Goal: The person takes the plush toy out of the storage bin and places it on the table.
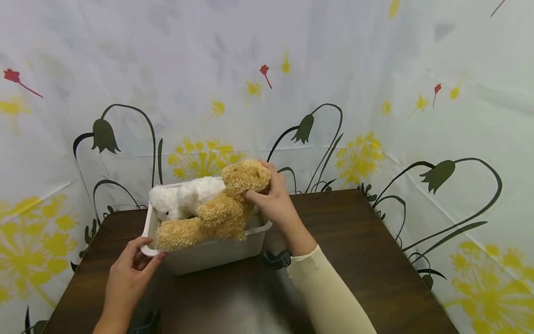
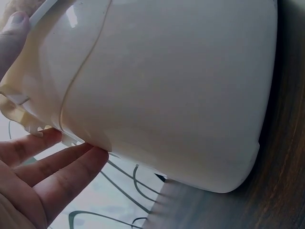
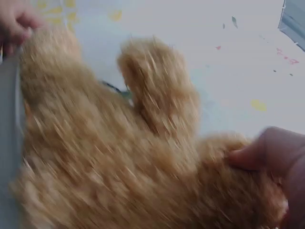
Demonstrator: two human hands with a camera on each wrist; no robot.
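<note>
Below, a dark table [image 1: 375,250] spans the lower frame, flower-printed white cloth [image 1: 267,37] above; left of centre, a tan plush toy [image 1: 225,213], gripped by the right hand [image 1: 274,198], leans across a white bin [image 1: 221,256] whose corner the left hand [image 1: 131,273] pinches.

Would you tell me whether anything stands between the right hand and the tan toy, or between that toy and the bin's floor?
Nothing visible separates the right hand from the tan toy, which it grips. The white toy lies in the bin, on its far side; whether it reaches under the tan toy is hidden.
</note>
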